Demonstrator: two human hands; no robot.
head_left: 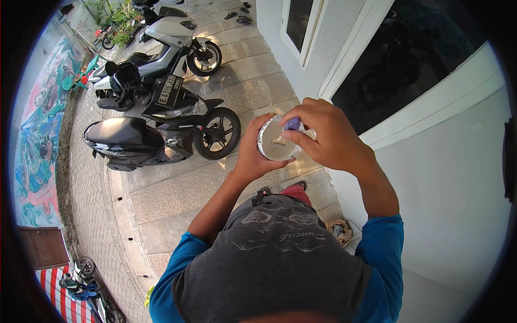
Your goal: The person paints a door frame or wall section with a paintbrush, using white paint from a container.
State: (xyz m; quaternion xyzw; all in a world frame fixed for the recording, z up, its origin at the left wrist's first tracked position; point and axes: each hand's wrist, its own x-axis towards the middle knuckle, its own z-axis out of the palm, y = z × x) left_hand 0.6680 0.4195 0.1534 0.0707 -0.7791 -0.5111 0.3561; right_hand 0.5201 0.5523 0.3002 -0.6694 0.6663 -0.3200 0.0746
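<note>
My left hand (253,148) is wrapped round the left and lower side of a round tub (269,148) with a shiny silvery rim and a pale grey-white inside. Over the tub's right side, my right hand (323,132) is closed on a small purple object (292,124), pinched between thumb and fingers. Its kind cannot be made out, because the fingers cover much of it. Below the purple part, a pale tan strip (280,140) shows inside the tub; whether the two are joined is unclear. Both hands are in front of my chest, close together.
A white wall (431,199) with a dark window (404,64) stands close on my right. Two motorbikes, a black one (217,133) and a silver one (172,29), are parked ahead to the left on the tiled ground (177,194). A cable and a brownish bundle (339,230) lie by the wall.
</note>
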